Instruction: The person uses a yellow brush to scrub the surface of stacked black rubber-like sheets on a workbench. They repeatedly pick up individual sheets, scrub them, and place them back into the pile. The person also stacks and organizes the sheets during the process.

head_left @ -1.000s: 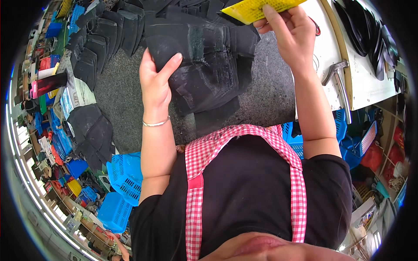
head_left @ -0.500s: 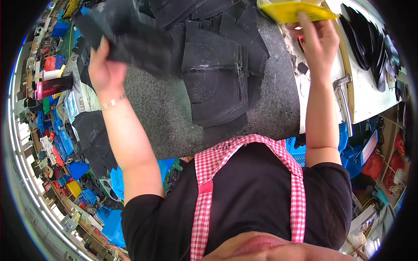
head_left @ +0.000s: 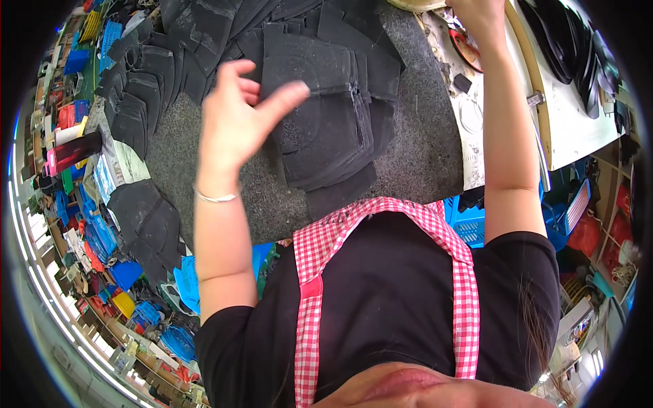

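The left hand [head_left: 238,129] is raised at the left side of a stack of black sheets [head_left: 320,112], its thumb stretched toward the pile and its fingers apart and loosely curled; nothing sits in its grasp. In this view the thumb tip overlaps the topmost sheet, though whether the two touch I cannot tell. The right hand [head_left: 479,17] is cut off by the upper edge, beside a pale yellow curved rim [head_left: 418,4]; whether its fingers pinch that, I cannot tell.

The sheets are thin and matt, with rounded lower corners, frayed, uneven edges and a pale scuffed crease across the top one. They lie on a grey, speckled, grainy work surface [head_left: 425,149]. Left of them, similar black pieces [head_left: 146,81] fan out in overlapping layers. On the right, glossy, curved black strips [head_left: 561,51] rest on a smooth white board [head_left: 568,132], past a tan edging strip [head_left: 528,51].
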Demonstrator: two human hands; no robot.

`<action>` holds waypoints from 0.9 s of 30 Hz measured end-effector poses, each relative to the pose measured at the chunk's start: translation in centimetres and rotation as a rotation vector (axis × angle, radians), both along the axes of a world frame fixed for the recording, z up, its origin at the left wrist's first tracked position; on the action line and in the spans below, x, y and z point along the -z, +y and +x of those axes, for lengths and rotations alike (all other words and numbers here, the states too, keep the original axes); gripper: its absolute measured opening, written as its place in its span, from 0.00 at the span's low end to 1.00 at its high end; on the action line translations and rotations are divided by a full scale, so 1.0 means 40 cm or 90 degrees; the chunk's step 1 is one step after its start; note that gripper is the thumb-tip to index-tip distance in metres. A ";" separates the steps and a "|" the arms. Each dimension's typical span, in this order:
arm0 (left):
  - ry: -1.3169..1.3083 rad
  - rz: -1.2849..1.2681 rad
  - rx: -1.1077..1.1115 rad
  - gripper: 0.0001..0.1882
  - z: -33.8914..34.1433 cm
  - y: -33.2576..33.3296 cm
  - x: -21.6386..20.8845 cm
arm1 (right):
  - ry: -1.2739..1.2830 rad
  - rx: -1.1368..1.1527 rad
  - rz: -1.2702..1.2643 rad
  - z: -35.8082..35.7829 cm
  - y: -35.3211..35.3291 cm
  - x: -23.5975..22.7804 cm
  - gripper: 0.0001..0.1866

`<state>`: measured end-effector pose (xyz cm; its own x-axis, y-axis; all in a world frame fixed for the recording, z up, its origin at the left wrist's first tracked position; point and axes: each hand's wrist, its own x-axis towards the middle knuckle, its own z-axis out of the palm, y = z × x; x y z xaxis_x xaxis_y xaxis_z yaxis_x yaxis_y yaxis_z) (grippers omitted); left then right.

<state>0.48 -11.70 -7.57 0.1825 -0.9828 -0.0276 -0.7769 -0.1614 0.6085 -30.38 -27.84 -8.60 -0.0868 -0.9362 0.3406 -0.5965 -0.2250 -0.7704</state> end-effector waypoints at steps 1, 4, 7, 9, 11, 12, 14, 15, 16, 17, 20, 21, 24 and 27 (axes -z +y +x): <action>-0.051 -0.012 0.016 0.39 -0.027 0.034 0.008 | -0.103 -0.034 0.025 0.007 0.010 -0.009 0.11; 0.030 -0.084 -0.049 0.34 -0.047 0.056 0.023 | -0.319 -0.106 0.070 -0.030 -0.022 0.038 0.11; -0.027 -0.179 -0.026 0.31 -0.068 0.062 0.031 | -0.539 -0.188 0.218 -0.045 0.016 0.088 0.11; -0.067 -0.188 -0.039 0.30 -0.071 0.075 0.029 | -0.537 -0.243 0.346 0.003 0.084 0.104 0.09; -0.085 -0.184 -0.037 0.28 -0.072 0.076 0.027 | -0.516 -0.275 0.397 0.047 0.135 0.089 0.10; -0.089 -0.175 -0.035 0.28 -0.069 0.073 0.026 | -0.525 -0.304 0.383 0.066 0.147 0.093 0.10; -0.098 -0.164 -0.033 0.27 -0.069 0.071 0.022 | -0.442 -0.327 0.351 0.099 0.161 0.088 0.10; -0.104 -0.161 -0.033 0.27 -0.070 0.070 0.019 | -0.351 -0.320 0.332 0.114 0.166 0.078 0.10; -0.109 -0.158 -0.034 0.26 -0.071 0.069 0.015 | -0.261 -0.311 0.312 0.125 0.168 0.072 0.10; -0.107 -0.150 -0.035 0.26 -0.073 0.068 0.013 | -0.227 -0.291 0.259 0.132 0.163 0.072 0.09; -0.099 -0.135 -0.040 0.26 -0.075 0.063 0.013 | -0.134 -0.260 0.109 0.141 0.157 0.080 0.07; -0.094 -0.136 -0.042 0.26 -0.073 0.065 0.018 | -0.125 -0.304 0.092 0.131 0.165 0.086 0.08; -0.084 -0.132 -0.049 0.26 -0.071 0.073 0.029 | -0.163 -0.420 0.079 0.076 0.226 0.113 0.10; -0.086 -0.136 -0.048 0.26 -0.072 0.077 0.036 | -0.089 -0.536 0.037 0.052 0.313 0.097 0.04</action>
<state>-2.40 -8.63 -9.03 0.2431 -0.9472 0.2091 -0.8441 -0.1003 0.5267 -28.29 -15.30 -12.46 0.6078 -0.7230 0.3285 -0.1466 -0.5087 -0.8484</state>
